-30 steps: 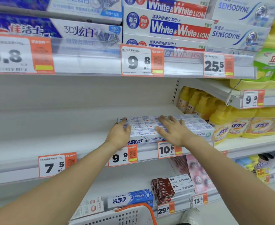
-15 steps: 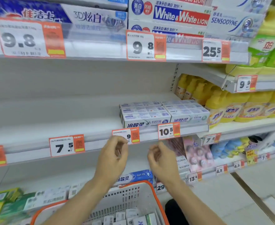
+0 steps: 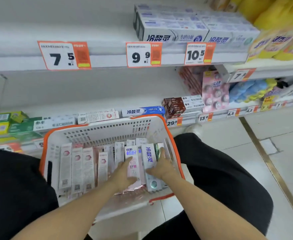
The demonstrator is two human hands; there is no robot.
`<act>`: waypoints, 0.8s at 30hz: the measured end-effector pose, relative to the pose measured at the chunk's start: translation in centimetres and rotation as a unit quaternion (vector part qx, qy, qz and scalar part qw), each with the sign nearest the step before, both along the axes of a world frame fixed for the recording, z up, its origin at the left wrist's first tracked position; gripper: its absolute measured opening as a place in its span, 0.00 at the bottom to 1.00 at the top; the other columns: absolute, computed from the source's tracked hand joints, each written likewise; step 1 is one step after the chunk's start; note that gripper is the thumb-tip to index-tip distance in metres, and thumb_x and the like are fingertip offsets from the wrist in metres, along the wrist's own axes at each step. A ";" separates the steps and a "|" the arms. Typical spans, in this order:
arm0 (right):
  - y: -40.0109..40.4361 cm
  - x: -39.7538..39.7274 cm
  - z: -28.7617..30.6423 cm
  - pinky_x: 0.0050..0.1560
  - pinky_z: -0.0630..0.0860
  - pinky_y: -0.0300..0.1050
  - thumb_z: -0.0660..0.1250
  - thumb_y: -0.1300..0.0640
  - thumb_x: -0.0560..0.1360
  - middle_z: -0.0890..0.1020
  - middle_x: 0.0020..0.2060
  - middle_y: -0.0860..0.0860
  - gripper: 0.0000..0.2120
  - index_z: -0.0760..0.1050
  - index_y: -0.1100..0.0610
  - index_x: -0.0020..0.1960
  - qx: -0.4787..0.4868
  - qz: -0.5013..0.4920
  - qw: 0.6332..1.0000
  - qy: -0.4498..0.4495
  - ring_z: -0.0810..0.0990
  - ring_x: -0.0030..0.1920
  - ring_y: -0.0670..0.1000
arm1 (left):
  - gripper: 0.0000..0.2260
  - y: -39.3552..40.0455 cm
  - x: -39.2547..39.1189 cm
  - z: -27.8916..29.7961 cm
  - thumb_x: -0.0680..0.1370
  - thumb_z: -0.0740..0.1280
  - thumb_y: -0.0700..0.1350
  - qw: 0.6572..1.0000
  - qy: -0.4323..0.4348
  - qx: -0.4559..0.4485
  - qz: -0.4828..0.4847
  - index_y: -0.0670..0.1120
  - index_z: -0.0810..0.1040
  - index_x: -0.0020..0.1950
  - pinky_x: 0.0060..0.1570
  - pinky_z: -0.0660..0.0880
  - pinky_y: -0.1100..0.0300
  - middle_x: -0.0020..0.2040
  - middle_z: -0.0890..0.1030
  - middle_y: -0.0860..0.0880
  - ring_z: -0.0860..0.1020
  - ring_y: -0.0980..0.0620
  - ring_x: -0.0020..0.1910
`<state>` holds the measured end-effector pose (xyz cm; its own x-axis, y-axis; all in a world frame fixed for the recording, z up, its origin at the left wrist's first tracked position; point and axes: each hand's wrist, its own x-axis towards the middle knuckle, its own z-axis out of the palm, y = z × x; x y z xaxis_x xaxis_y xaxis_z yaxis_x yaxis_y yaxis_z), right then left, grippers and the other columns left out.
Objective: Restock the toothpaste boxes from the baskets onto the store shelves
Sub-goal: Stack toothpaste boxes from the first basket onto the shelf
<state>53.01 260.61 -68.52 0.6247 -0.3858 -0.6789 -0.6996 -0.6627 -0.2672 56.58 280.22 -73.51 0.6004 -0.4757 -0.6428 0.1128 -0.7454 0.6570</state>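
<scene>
From the head camera, both hands are down inside the white plastic basket with orange rim (image 3: 46, 151), among upright toothpaste boxes. The left hand (image 3: 123, 175) lies with fingers extended on a pink-and-white toothpaste box (image 3: 132, 163). The right hand (image 3: 161, 166) curls round a white toothpaste box with blue lettering (image 3: 149, 158). More white-and-blue boxes (image 3: 173, 30) sit on the white shelf (image 3: 107, 58) above.

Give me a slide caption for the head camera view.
Both hands, left and right, reach into the orange-rimmed basket of toothpaste boxes below the shelves.

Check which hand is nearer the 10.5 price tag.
Right. The right hand lies low in the basket, below the 10.5 price tag; the left hand is further left.
</scene>
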 end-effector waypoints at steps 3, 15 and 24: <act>0.4 -0.2 -0.7 0.72 0.67 0.52 0.77 0.42 0.69 0.68 0.74 0.54 0.57 0.42 0.55 0.81 0.020 -0.027 0.999 0.003 0.68 0.73 0.58 | 0.38 -1.4 0.5 0.2 0.77 0.71 0.49 0.998 -0.006 0.000 0.067 0.54 0.53 0.82 0.64 0.68 0.57 0.76 0.61 0.45 0.71 0.42 0.71; 0.5 1.4 -2.3 0.34 0.80 0.39 0.80 0.57 0.68 0.81 0.50 0.50 0.30 0.68 0.60 0.64 0.158 -0.062 0.985 -0.005 0.82 0.43 0.47 | 0.21 -1.1 0.5 1.6 0.75 0.71 0.60 0.989 -0.102 0.080 0.065 0.59 0.75 0.67 0.75 0.60 0.50 0.73 0.57 0.43 0.56 0.41 0.76; -0.4 2.3 -1.4 0.43 0.83 0.47 0.82 0.59 0.64 0.83 0.55 0.49 0.33 0.71 0.53 0.65 0.232 -0.044 0.972 0.000 0.83 0.51 0.49 | 0.15 -1.2 0.1 2.6 0.75 0.75 0.41 0.971 -0.057 -0.059 0.223 0.44 0.69 0.53 0.49 0.79 0.59 0.52 0.80 0.49 0.81 0.50 0.51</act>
<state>55.33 260.20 -69.87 0.6029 -0.0894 -0.7928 -0.7481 -0.4086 -0.5229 56.63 279.06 -70.88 0.8278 -0.2171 -0.5172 0.3295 -0.5581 0.7616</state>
